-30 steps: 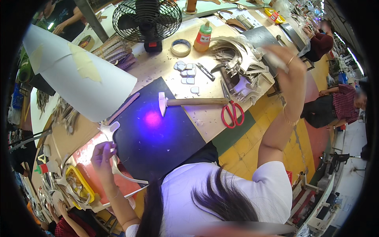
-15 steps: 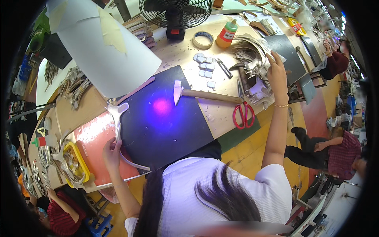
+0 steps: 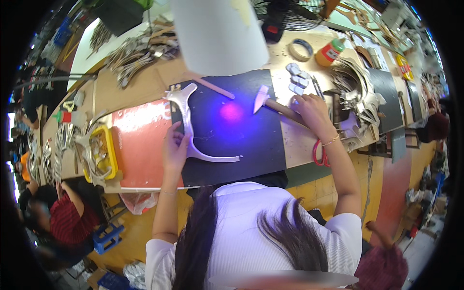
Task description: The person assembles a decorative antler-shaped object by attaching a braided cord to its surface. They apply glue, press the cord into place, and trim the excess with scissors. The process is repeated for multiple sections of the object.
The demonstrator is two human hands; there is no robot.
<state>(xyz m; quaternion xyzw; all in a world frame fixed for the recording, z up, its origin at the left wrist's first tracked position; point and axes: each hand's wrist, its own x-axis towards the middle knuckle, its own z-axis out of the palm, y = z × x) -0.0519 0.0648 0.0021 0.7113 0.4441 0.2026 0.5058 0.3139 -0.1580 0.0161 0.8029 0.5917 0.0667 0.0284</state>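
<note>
My left hand pinches a silvery, branched shoe-strap piece at its side. The piece lies over the left part of a black mat, its long curved arm reaching rightward. My right hand is lowered beside the wooden handle of a hammer, fingers bent down near some small grey-white pads. What its fingertips grip is hidden. The hammer head rests on the mat, where a violet light spot shines. Red-handled scissors lie partly behind my right wrist.
A white cylinder-like shade hangs over the mat's far edge. Silvery straps are heaped at right, near a glue bottle and a tape roll. A yellow tray stands at left, beside a red board. Other people sit nearby.
My right hand has left the strap heap and come left to the hammer handle and pads. My left hand has shifted the strap piece further onto the mat. The whole view has turned.
</note>
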